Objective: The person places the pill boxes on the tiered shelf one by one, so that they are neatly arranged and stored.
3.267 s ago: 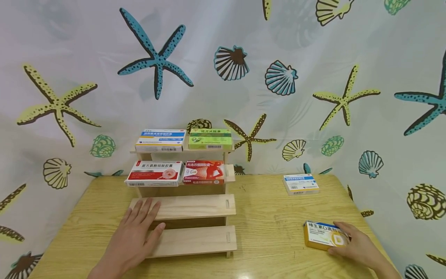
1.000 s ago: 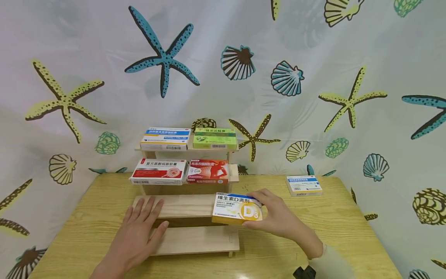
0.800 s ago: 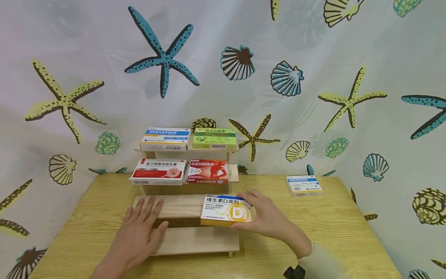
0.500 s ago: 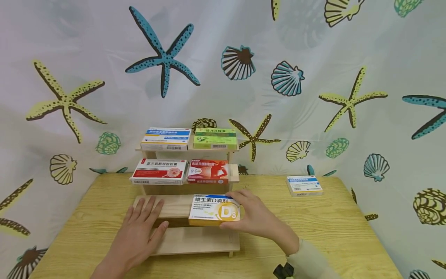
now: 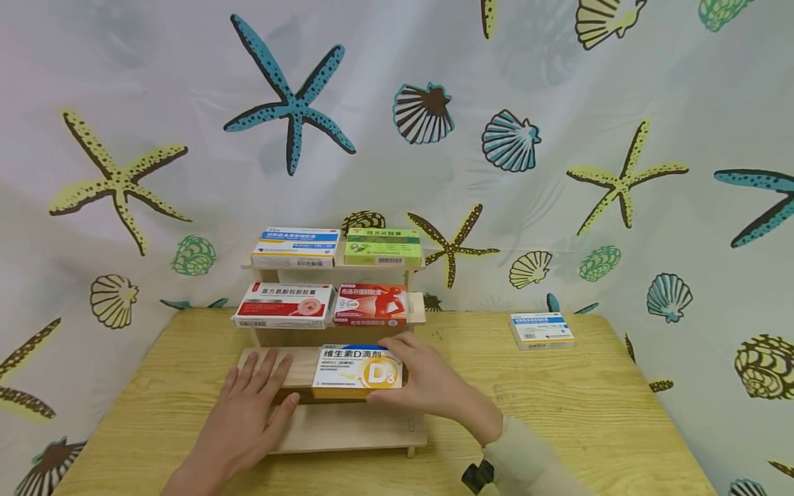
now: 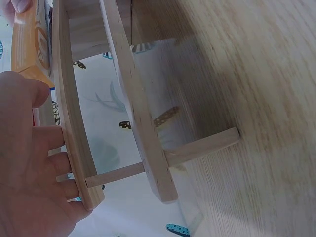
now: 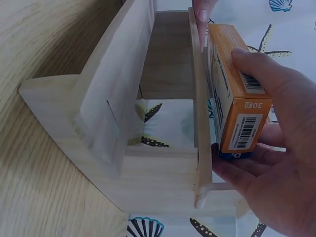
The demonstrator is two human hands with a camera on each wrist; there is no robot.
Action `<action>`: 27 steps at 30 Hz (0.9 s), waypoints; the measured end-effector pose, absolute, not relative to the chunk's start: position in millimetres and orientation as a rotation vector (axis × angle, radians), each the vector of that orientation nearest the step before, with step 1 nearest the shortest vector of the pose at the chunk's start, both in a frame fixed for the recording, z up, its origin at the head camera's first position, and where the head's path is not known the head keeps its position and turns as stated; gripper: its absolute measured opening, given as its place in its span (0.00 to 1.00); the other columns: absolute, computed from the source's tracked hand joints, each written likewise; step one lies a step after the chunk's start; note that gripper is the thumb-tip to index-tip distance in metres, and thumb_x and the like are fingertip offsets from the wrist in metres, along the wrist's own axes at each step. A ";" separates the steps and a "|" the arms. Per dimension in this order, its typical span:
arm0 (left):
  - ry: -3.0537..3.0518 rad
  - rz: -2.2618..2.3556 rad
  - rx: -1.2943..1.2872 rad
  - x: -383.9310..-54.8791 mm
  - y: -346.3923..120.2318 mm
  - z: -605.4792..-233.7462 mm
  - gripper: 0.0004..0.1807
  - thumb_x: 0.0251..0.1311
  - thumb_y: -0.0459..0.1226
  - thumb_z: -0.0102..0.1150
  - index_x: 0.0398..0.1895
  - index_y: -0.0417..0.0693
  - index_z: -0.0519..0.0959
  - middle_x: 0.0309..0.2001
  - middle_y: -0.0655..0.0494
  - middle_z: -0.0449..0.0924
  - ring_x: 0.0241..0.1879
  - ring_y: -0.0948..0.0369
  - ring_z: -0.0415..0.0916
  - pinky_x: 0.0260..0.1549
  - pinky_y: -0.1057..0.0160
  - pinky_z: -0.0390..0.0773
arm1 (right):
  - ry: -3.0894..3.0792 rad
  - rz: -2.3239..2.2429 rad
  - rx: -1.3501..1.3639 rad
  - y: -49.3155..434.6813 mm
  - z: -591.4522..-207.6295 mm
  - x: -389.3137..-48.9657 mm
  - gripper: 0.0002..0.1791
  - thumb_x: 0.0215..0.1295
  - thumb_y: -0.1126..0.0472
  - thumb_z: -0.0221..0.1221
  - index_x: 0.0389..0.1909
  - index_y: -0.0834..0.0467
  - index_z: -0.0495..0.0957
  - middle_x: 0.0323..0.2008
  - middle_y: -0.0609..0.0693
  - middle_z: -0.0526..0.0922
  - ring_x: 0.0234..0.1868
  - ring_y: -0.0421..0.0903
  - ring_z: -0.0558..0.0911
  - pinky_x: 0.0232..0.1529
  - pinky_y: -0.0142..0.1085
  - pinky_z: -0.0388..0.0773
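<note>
My right hand (image 5: 431,382) pinches an orange-and-white vitamin D medicine box (image 5: 347,368) from its right end, thumb on the near side and fingers on the far side. That box is close over the second-lowest step of a wooden tiered rack (image 5: 360,427); in the right wrist view a narrow gap shows between the orange box (image 7: 242,98) and the step board (image 7: 201,123). With fingers extended, my left hand (image 5: 238,420) rests on the left end of the same step. The left wrist view shows its fingers (image 6: 61,163) over the board's edge.
On the top step lie a blue-and-white medicine box (image 5: 296,246) and a green one (image 5: 382,246). Below them are a red-and-white box (image 5: 285,304) and a red box (image 5: 371,304). Another blue-and-white box (image 5: 542,331) lies on the table at the back right.
My right hand has picked up the vitamin D box from the table's right side and carried it left to the rack, sliding further left over the step. My left hand has stayed in place.
</note>
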State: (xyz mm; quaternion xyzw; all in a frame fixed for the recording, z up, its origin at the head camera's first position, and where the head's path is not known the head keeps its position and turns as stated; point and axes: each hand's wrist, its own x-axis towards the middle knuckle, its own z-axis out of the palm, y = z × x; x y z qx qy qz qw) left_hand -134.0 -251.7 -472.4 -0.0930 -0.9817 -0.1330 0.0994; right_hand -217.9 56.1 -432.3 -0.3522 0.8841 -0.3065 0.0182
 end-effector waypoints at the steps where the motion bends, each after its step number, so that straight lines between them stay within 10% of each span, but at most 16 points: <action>1: -2.904 -0.391 -0.274 -134.2 -251.6 -472.3 0.37 0.80 0.55 0.46 0.81 0.42 0.64 0.80 0.34 0.59 0.80 0.30 0.53 0.76 0.27 0.53 | 2.748 -0.942 -1.091 54.2 -433.5 -218.6 0.46 0.58 0.38 0.75 0.72 0.57 0.74 0.64 0.52 0.78 0.59 0.47 0.79 0.63 0.47 0.80; 27: -2.901 -0.358 -0.272 -134.6 -251.9 -474.3 0.37 0.78 0.53 0.50 0.81 0.42 0.63 0.81 0.34 0.59 0.80 0.31 0.52 0.76 0.27 0.53 | 2.798 -0.892 -1.034 19.7 -439.2 -223.9 0.48 0.59 0.33 0.72 0.75 0.54 0.72 0.70 0.51 0.75 0.65 0.48 0.78 0.70 0.47 0.78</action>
